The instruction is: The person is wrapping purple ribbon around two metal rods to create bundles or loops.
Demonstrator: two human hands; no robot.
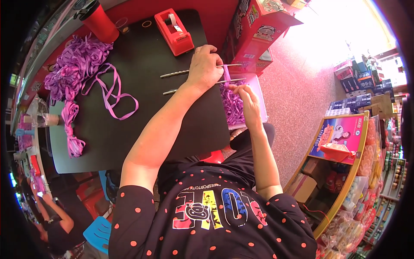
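Note:
Two thin metal rods (172, 91), the far one twisted, lie roughly side by side across the right edge of the black table and stick out past it. My left hand (206, 65) is over them with its fingers curled; what they grip is hidden. A purple ribbon (226, 73) runs across the rods beside its fingertips. Just beyond the table edge, my right hand (248, 100) pinches the ribbon near the end of the closer rod. Below both hands stands a pale pink bin (261, 103) filled with cut purple ribbon pieces (233, 108).
The black table (172, 129) bears a red tape dispenser (174, 32), a red tumbler (99, 21) and a tangled purple ribbon heap (75, 64) with a loose loop. Red cartons (254, 34) stand beyond the bin. At right is a goods-laden shelf (340, 172). Another person (58, 224) sits lower left.

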